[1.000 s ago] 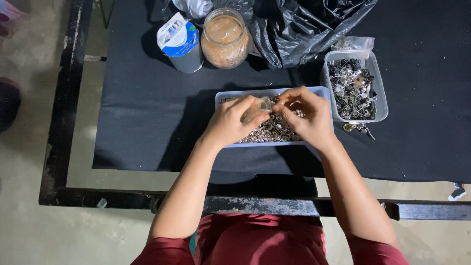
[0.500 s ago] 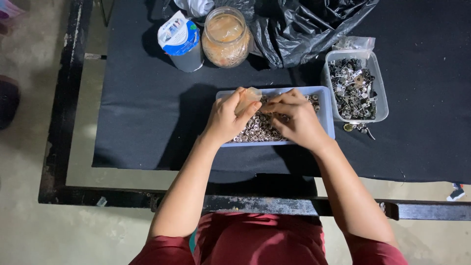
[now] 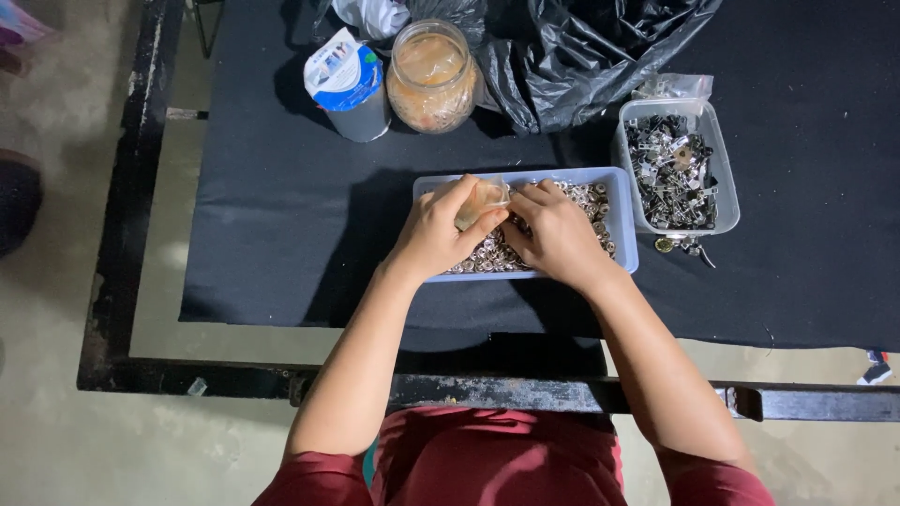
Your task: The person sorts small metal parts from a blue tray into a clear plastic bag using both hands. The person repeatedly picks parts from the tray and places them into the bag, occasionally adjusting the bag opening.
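Note:
A pale blue tray (image 3: 621,217) full of small metal rings sits on the black table cloth in front of me. My left hand (image 3: 439,232) rests over the tray's left half and grips a small clear plastic bag (image 3: 482,199) between thumb and fingers. My right hand (image 3: 555,232) lies palm down on the rings beside it, its fingertips touching the bag's opening. What lies under the right palm is hidden.
A clear tub (image 3: 677,171) of metal clips stands right of the tray, with loose clips beside it. Behind are a glass jar (image 3: 431,77), a grey can with a blue and white lid (image 3: 349,86) and a crumpled black plastic bag (image 3: 600,52). The table's black frame (image 3: 581,394) runs along the near edge.
Both hands have dropped lower into the tray and shifted left. The right hand, raised with fingers pinched a second ago, now lies flat on the rings by the bag.

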